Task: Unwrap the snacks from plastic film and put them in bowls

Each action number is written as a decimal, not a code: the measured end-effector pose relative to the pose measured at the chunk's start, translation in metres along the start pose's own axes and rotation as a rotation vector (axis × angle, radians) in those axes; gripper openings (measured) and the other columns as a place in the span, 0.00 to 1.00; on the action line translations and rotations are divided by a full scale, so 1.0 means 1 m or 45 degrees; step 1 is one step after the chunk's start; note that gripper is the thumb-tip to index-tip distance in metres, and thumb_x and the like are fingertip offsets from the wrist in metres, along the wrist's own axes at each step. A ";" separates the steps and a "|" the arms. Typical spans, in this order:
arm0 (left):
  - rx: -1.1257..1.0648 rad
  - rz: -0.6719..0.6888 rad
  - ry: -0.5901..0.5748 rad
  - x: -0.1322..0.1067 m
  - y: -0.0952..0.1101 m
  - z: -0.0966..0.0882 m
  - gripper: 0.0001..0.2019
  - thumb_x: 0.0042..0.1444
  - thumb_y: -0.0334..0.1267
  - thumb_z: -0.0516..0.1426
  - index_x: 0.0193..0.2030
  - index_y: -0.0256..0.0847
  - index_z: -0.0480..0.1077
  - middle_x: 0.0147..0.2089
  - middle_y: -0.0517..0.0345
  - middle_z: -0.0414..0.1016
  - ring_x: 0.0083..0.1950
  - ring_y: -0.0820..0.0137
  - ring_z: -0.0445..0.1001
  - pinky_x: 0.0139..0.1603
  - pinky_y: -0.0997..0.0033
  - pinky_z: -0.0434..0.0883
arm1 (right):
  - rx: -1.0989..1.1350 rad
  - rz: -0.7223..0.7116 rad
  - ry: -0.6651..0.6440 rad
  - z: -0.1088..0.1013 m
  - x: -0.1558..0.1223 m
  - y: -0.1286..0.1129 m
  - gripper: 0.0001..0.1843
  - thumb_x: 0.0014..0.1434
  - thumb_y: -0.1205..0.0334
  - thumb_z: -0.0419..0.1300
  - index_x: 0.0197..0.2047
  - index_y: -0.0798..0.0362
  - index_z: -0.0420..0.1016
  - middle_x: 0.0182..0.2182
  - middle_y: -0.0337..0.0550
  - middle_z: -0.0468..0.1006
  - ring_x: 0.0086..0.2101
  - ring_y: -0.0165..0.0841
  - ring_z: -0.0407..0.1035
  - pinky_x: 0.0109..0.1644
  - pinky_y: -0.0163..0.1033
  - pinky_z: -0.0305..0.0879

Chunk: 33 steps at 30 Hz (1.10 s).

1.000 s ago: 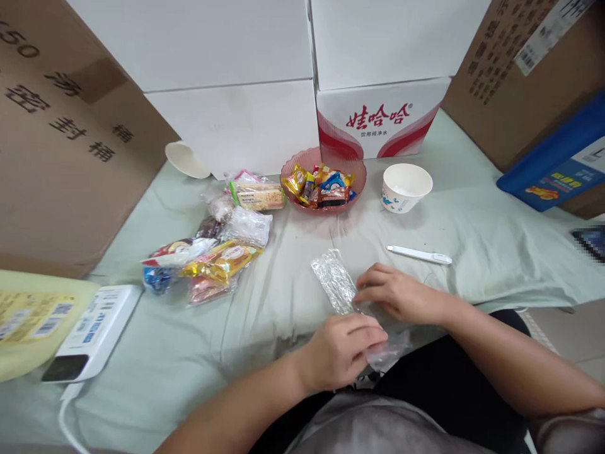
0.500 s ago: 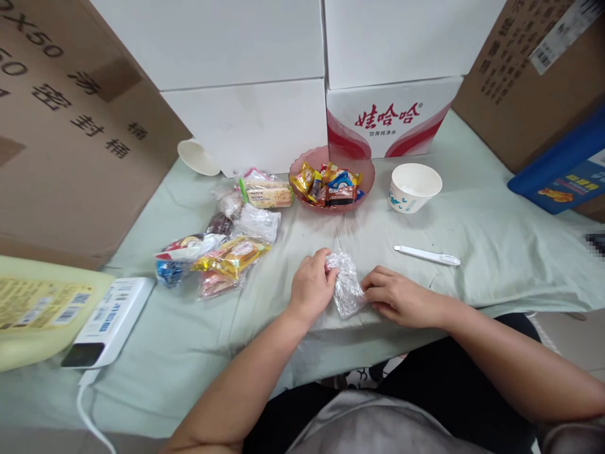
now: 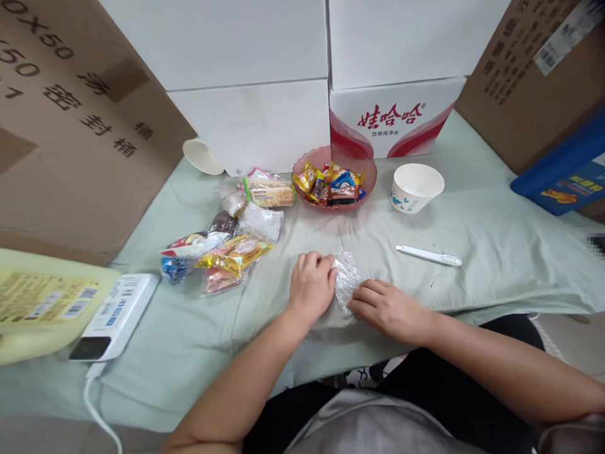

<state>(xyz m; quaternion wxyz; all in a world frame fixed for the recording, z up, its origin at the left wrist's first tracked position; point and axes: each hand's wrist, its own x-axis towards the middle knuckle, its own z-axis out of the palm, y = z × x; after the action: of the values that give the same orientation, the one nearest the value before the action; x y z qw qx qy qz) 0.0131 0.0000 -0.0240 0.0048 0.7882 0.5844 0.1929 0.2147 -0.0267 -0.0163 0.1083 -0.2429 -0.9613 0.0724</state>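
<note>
A folded piece of clear, crinkled plastic wrap (image 3: 346, 281) lies on the pale green cloth, between my two hands. My left hand (image 3: 309, 284) grips its left edge, fingers curled and thumb on top. At its lower right edge, my right hand (image 3: 388, 310) has bent fingers closed on the plastic. Whether anything is folded inside I cannot make out. A white slim utility knife (image 3: 428, 255) lies to the right, beyond my right hand. Past the wrap stands a pink ribbed bowl (image 3: 302, 194) with several wrapped snacks (image 3: 344, 183) in it.
A white paper cup (image 3: 414, 199) stands right of the bowl; another paper cup (image 3: 203, 157) lies tipped at the back left. Packaged snacks (image 3: 236, 252) are heaped on the left. A white power strip (image 3: 118, 312) and yellow jug (image 3: 47, 309) lie further left. Cartons (image 3: 255, 126) wall the back.
My right hand has moved left and slightly down, its fingers now further over the plastic wrap. My left hand stays at the left edge. The view has shifted slightly.
</note>
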 end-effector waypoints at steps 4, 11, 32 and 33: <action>-0.185 0.124 -0.061 -0.002 0.001 0.000 0.10 0.60 0.35 0.57 0.48 0.40 0.74 0.44 0.50 0.71 0.47 0.60 0.66 0.50 0.57 0.69 | 0.084 -0.059 -0.062 -0.013 -0.002 -0.005 0.12 0.67 0.68 0.49 0.45 0.57 0.74 0.36 0.49 0.75 0.39 0.37 0.65 0.45 0.43 0.62; -0.414 0.373 -0.137 -0.005 0.003 0.006 0.11 0.58 0.31 0.56 0.47 0.40 0.73 0.43 0.51 0.71 0.47 0.61 0.65 0.50 0.58 0.71 | 0.449 0.172 0.083 -0.027 0.004 0.006 0.14 0.67 0.68 0.47 0.48 0.56 0.72 0.36 0.46 0.76 0.34 0.31 0.69 0.37 0.35 0.62; -0.275 0.330 -0.107 -0.009 0.005 -0.005 0.05 0.54 0.32 0.59 0.39 0.39 0.71 0.43 0.51 0.73 0.48 0.59 0.68 0.51 0.56 0.71 | 0.026 0.210 0.380 0.005 0.011 0.028 0.12 0.64 0.62 0.56 0.49 0.54 0.74 0.51 0.51 0.75 0.52 0.41 0.65 0.56 0.49 0.64; -0.293 0.318 -0.114 -0.008 0.004 -0.006 0.06 0.54 0.32 0.59 0.39 0.39 0.70 0.43 0.51 0.73 0.48 0.59 0.68 0.51 0.56 0.71 | 0.071 0.164 0.324 0.006 0.010 0.024 0.12 0.64 0.63 0.56 0.50 0.54 0.74 0.51 0.50 0.75 0.53 0.41 0.65 0.57 0.48 0.64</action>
<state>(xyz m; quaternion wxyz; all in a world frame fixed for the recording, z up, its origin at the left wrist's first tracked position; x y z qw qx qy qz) 0.0126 -0.0101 -0.0203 0.0970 0.8567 0.4551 0.2223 0.2148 -0.0017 -0.0251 0.2312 -0.3082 -0.9198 0.0743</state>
